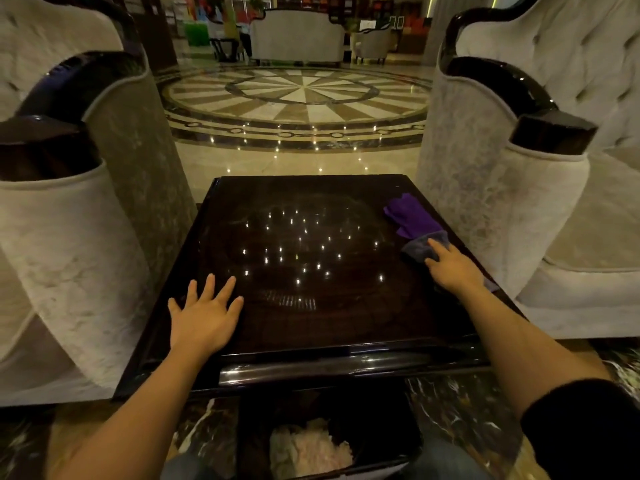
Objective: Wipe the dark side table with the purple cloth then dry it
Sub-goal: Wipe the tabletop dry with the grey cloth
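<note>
The dark glossy side table (pixel 311 327) stands right in front of me, mirroring ceiling lights. A purple cloth (pixel 412 214) lies bunched by its right edge. Just nearer to me lies a grey cloth (pixel 417 249), touching the purple one. My right hand (pixel 452 268) rests on the grey cloth, fingers laid over its near part; whether they grip it is unclear. My left hand (pixel 204 313) lies flat on the table's near left part, fingers spread, holding nothing.
Pale upholstered armchairs with dark wooden arms flank the table, one on the left (pixel 69 237) and one on the right (pixel 519 209). A dark bin (pixel 332 441) with crumpled waste sits below the table's near edge. Polished marble floor (pixel 298 98) lies beyond.
</note>
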The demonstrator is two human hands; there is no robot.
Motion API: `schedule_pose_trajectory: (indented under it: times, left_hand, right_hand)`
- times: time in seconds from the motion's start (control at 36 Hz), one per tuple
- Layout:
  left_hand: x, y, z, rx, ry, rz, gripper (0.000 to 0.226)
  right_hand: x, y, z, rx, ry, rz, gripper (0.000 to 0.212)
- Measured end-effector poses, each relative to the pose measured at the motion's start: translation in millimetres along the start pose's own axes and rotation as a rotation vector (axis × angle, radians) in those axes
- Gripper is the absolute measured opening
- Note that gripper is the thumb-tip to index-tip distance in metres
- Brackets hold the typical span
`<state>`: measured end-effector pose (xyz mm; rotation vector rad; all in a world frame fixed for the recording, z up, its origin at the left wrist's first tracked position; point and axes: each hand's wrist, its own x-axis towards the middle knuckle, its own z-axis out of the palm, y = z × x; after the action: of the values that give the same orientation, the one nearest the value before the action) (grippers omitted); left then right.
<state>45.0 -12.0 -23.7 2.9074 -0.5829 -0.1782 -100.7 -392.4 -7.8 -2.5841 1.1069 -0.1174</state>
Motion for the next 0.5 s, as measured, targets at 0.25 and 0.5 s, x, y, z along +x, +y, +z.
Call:
schedule_pose_trajectory:
  times: [0.25, 0.5]
  left_hand:
    - [1, 0, 1, -0.004, -0.005, 0.004, 0.053]
    - [-2, 0, 1, 0.009, -0.004, 0.006, 0.054]
  right_hand:
    - [-39, -46, 24, -0.053, 0.093, -0.199, 0.05]
    - [-105, -103, 56, -0.03, 0.01, -0.536, 0.05]
